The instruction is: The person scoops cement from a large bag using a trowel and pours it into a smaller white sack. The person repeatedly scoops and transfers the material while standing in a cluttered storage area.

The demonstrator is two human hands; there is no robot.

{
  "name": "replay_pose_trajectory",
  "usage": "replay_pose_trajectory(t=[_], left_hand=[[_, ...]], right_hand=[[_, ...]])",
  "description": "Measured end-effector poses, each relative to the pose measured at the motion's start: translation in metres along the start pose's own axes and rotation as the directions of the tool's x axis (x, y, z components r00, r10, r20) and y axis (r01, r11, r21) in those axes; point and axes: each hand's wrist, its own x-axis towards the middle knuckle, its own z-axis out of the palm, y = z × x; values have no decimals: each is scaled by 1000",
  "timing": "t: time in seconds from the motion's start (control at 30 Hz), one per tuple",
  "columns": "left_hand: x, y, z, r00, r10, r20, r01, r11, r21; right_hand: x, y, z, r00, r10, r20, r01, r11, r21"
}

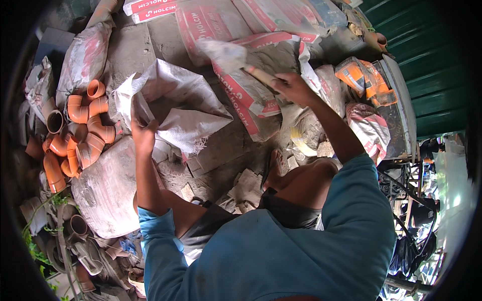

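Note:
My left hand (144,134) is closed on the near left rim of a white woven sack (198,125), which stands with its mouth open upward. The inside of the sack is in shadow, so its contents are hard to make out. In my right hand (297,89) is the wooden handle of a small trowel (260,76). Its pale, dusty blade is smeared by motion and points to the left. The blade is above the far left edge of a cut-open red and white cement bag (236,100), with grey powder inside, right of the sack.
Orange pipe elbows (90,148) are heaped at the left. A dusty full sack (113,185) lies nearer to me. More cement bags (208,22) are stacked at the back. An orange bag (369,80) and a green corrugated wall (416,60) are on the right. Cardboard scraps (246,188) lie by my foot.

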Motion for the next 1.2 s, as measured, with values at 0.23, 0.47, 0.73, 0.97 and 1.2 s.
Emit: replay_pose_trajectory(t=[0.23,0.47,0.73,0.97,1.2], left_hand=[[-7,1,2,1000,22,19,-23,997,78],[-10,10,11,998,-50,-35,53,993,109],[-12,13,18,997,-20,-72,34,981,192],[-11,14,18,992,-91,-83,104,979,174],[-10,12,20,988,-121,-95,132,984,118]], right_hand=[[-16,156,-50,885,414,-215,-414,909,45],[-3,256,-71,807,579,-119,-585,811,-17],[24,238,-30,865,474,166,-502,806,315],[44,218,-12,891,353,286,-447,794,412],[40,218,-7,865,295,405,-490,670,558]])
